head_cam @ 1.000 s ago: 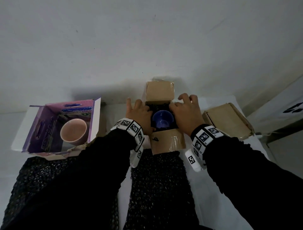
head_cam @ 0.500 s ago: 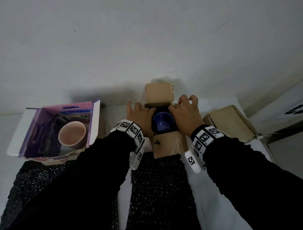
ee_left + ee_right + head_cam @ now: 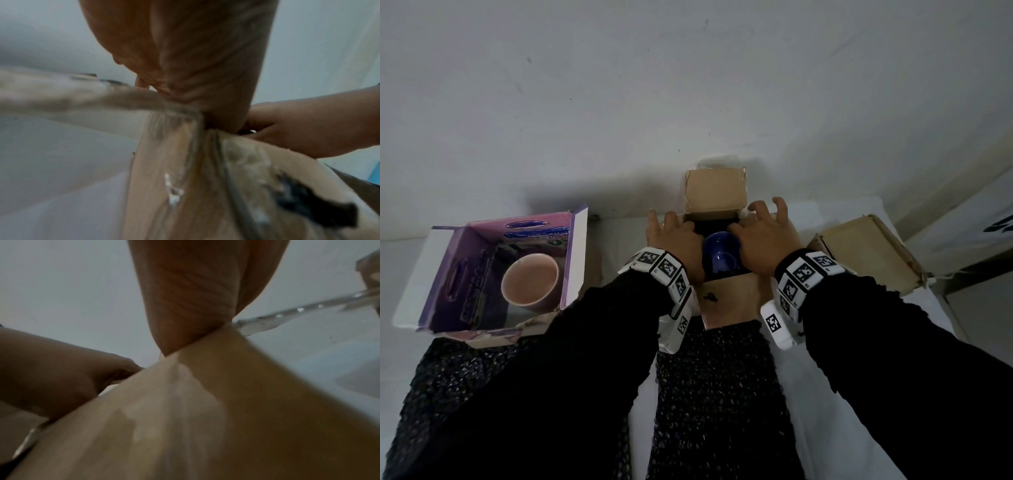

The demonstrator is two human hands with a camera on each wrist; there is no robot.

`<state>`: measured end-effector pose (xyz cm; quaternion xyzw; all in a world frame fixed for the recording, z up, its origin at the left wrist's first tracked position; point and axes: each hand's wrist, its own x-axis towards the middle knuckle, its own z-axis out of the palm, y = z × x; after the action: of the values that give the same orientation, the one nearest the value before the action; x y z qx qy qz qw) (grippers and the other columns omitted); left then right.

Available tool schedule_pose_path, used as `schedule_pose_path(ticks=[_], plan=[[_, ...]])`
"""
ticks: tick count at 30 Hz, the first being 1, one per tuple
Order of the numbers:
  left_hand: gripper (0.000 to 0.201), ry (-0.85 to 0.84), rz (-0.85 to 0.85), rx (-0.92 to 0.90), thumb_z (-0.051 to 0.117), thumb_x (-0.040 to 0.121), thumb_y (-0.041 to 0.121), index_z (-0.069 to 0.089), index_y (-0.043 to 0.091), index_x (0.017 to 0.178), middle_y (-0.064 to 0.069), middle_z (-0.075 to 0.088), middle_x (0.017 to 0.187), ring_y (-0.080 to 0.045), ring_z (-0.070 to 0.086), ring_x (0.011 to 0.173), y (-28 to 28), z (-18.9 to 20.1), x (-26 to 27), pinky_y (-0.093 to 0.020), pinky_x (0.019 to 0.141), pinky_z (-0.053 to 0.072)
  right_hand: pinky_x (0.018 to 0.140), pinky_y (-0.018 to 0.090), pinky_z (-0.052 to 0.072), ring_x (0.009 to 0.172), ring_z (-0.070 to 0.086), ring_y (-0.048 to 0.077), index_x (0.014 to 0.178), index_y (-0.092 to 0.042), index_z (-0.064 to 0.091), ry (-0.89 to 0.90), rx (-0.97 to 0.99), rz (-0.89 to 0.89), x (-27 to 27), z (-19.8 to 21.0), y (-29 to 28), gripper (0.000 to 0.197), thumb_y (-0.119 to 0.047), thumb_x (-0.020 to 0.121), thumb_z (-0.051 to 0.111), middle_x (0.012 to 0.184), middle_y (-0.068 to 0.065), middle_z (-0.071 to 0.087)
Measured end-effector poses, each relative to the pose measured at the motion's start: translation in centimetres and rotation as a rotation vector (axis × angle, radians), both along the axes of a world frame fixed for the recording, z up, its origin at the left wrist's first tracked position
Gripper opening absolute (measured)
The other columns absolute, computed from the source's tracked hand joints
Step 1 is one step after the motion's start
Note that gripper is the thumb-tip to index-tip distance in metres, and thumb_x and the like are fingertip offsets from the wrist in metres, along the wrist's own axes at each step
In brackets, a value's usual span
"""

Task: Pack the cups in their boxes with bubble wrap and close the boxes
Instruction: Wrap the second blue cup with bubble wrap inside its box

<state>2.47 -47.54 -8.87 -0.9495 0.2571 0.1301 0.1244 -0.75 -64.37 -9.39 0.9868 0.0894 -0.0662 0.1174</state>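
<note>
**Blue cup sits in open carton as both hands work at its rim**

A small glossy blue ceramic cup [image 3: 721, 258] stands upright inside the open brown cardboard box [image 3: 732, 301] at the centre of the white bench [image 3: 859, 428], with dark material packed round it in the box. The left hand [image 3: 677, 244] lies on the box's left edge, fingers fairly straight and reaching toward the wall; the right hand [image 3: 765, 238] lies on the right edge, its fingers arched and spread. Whether either thumb grips cup or packing cannot be told, since the backs of the hands hide them. The box's far flap [image 3: 715, 192] stands up against the pale grey wall [image 3: 688, 85]; its near flap carries a black smudge, not legible as writing.

Left of the brown box, a purple printed carton [image 3: 465, 274] lies open with a pink cup [image 3: 530, 279] inside; blue lettering on its inner wall is too blurred to read. Right of the brown box sits a second, closed brown cardboard box [image 3: 869, 253]. Sheets of black bubble wrap [image 3: 719, 394] lie on the bench nearer the person than the brown box, partly covered by black sleeves [image 3: 893, 359]. White wristbands with square black-and-white coded markers [image 3: 804, 274] ring both wrists. Both wrist views are blurred, showing only palm and cardboard close up.
</note>
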Motion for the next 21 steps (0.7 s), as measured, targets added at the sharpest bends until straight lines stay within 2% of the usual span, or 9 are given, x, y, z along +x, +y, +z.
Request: schedule_pose_path(ticks=[2,5,7,9,11,13,15,18,21], plan=[[0.057,-0.03,0.032,0.009,0.049,0.074,0.069,0.06,0.031,0.115,0.001,0.055,0.123,-0.033,0.03,0.129,-0.5,0.2,-0.2,-0.065,0.11,0.002,0.111,0.059,0.0,0.133,0.027,0.029,0.116,-0.025,0.06,0.023,-0.013,0.0,0.1,0.2,0.2,0.032,-0.03,0.086,0.051,0.128,0.006,0.053],[0.063,-0.117,0.032,-0.076,0.059,0.066,0.066,0.051,0.026,0.114,-0.001,0.056,0.123,-0.034,0.031,0.13,-0.3,0.6,-0.6,-0.063,0.109,0.004,0.11,0.057,0.004,0.126,0.038,0.028,0.106,-0.022,0.064,-0.064,0.018,0.019,-0.3,0.3,0.0,0.027,-0.028,0.081,0.056,0.117,0.003,0.06],[0.063,-0.205,-0.059,-0.125,0.066,0.065,0.059,0.047,0.028,0.117,-0.002,0.051,0.127,-0.032,0.033,0.127,0.4,1.0,-0.9,-0.057,0.106,0.017,0.105,0.053,0.012,0.114,0.047,0.028,0.095,-0.02,0.065,-0.196,0.088,0.041,-0.9,0.2,-0.6,0.022,-0.023,0.075,0.058,0.103,-0.001,0.065],[0.048,-0.241,-0.202,-0.113,0.066,0.072,0.051,0.053,0.03,0.114,0.001,0.054,0.117,-0.028,0.044,0.112,0.8,1.1,-1.1,-0.045,0.091,0.032,0.096,0.047,0.022,0.104,0.052,0.027,0.088,-0.019,0.065,-0.322,0.165,0.068,-1.6,0.1,-1.0,0.019,-0.024,0.073,0.054,0.093,-0.003,0.066],[0.024,-0.183,-0.277,-0.082,0.059,0.082,0.044,0.064,0.032,0.102,0.006,0.059,0.096,-0.023,0.054,0.092,1.0,1.4,-1.3,-0.037,0.077,0.042,0.085,0.041,0.029,0.092,0.054,0.025,0.085,-0.02,0.064,-0.339,0.248,0.084,-2.1,0.1,-1.0,0.023,-0.03,0.078,0.045,0.086,-0.003,0.066],[0.024,-0.112,-0.275,-0.067,0.049,0.089,0.043,0.067,0.028,0.093,0.006,0.059,0.082,-0.021,0.058,0.077,1.1,1.6,-1.2,-0.036,0.073,0.049,0.074,0.037,0.036,0.082,0.054,0.024,0.085,-0.018,0.063,-0.29,0.352,0.105,-2.6,0.0,-0.7,0.029,-0.033,0.083,0.038,0.081,0.0,0.065],[0.044,-0.11,-0.317,-0.062,0.033,0.094,0.052,0.067,0.024,0.088,0.006,0.061,0.077,-0.02,0.058,0.075,1.4,1.7,-1.4,-0.035,0.076,0.046,0.069,0.036,0.041,0.078,0.055,0.023,0.085,-0.016,0.063,-0.236,0.434,0.109,-3.2,-0.4,-0.4,0.032,-0.036,0.087,0.038,0.078,0.002,0.063],[0.07,-0.174,-0.418,-0.105,0.01,0.09,0.059,0.07,0.026,0.098,0.005,0.062,0.095,-0.02,0.05,0.097,2.6,1.5,-2.7,-0.037,0.082,0.031,0.072,0.038,0.04,0.076,0.054,0.022,0.083,-0.018,0.061,-0.242,0.391,0.135,-4.2,-1.1,-0.3,0.04,-0.048,0.09,0.037,0.078,0.001,0.06],[0.075,-0.132,-0.477,-0.096,0.007,0.085,0.063,0.068,0.024,0.101,0.004,0.064,0.1,-0.021,0.048,0.101,3.7,1.1,-4.0,-0.042,0.093,0.025,0.072,0.038,0.036,0.074,0.051,0.023,0.08,-0.018,0.057,-0.278,0.401,0.201,-4.8,-1.3,-0.7,0.046,-0.059,0.089,0.039,0.079,0.001,0.057]])
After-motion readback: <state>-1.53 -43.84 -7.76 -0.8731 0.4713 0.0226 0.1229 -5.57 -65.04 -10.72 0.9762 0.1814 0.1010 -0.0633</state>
